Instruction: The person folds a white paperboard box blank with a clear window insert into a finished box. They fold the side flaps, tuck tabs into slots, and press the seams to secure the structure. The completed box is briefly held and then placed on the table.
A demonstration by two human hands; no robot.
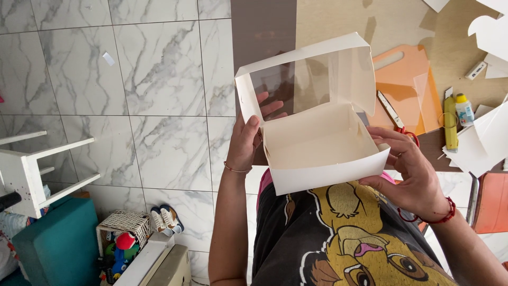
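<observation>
Both hands point(246, 140) gripping white box point(323, 145)

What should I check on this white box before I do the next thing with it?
1. Left hand grips the left wall of the white box: ok.
2. Right hand holds the right front corner: ok.
3. Window lid stands open: ok.
4. Inside of the box is free of things: ok.
5. Bottom flaps locked underneath: cannot tell, hidden.
6. Scissors lie on the orange board, apart from both hands: ok.
</observation>
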